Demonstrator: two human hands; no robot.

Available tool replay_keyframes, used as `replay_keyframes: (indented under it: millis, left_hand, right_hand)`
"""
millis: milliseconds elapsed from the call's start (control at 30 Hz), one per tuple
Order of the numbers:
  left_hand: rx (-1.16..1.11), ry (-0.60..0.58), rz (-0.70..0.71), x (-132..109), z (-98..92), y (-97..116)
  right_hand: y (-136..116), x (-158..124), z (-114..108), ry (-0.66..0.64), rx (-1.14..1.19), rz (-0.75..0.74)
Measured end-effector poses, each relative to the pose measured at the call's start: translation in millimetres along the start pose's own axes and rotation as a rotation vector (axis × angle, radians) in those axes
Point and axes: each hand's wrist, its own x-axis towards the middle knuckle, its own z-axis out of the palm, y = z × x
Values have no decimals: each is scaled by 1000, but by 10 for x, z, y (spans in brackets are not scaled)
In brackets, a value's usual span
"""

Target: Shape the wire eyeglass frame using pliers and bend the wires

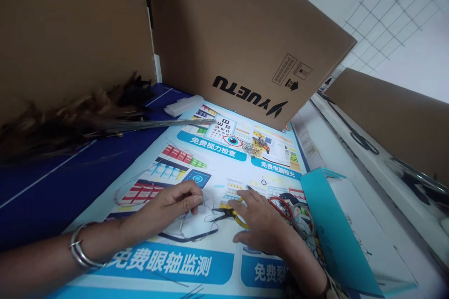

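Thumb and fingers of my left hand [182, 200] are pinched together on a thin wire [182, 224], which hangs in loops below and beside them. A silver bangle [79, 247] is on that wrist. My right hand [261, 219] has its fingers spread over the yellow handles of small black-jawed pliers [224, 215]. The pliers lie on the printed poster sheet, jaws toward my left hand; whether the fingers touch the handles is hard to tell. Coils of red wire [280, 208] and silvery wire [303, 219] lie just right of my right hand, partly hidden by it.
Behind stands a large cardboard box [245, 46]. Brown feathery material [87, 112] with a bundle of long thin wires [164, 124] lies at left. Small metallic pieces [259, 142] are on the poster. At right is an open turquoise-and-white box [343, 233] and scissors [365, 142].
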Motion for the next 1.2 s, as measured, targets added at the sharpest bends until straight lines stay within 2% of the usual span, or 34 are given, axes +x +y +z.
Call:
replay_keyframes:
  millis: [200, 300, 467, 667, 833, 967, 1100, 1200]
  left_hand:
    - [24, 31, -19, 52, -53, -34]
    - [15, 47, -15, 78, -84, -63]
    - [10, 43, 16, 119, -130, -87]
    - [17, 108, 25, 110, -165, -6]
    - [41, 142, 7, 58, -170, 63]
    - [21, 136, -27, 55, -163, 33]
    - [-61, 103, -60, 70, -157, -46]
    - [-108, 77, -79, 77, -156, -103]
  right_hand:
    - [113, -33, -11, -41, -3, 13]
    - [63, -42, -20, 21, -40, 3]
    - [-156, 28, 67, 142, -172, 58]
    - [-288, 108, 175, 227, -293, 110]
    - [-257, 75, 188, 249, -263, 142]
    - [-199, 88, 240, 278, -198, 182]
    - [-101, 152, 360, 368, -94, 187]
    - [-47, 187, 429, 488, 20, 117]
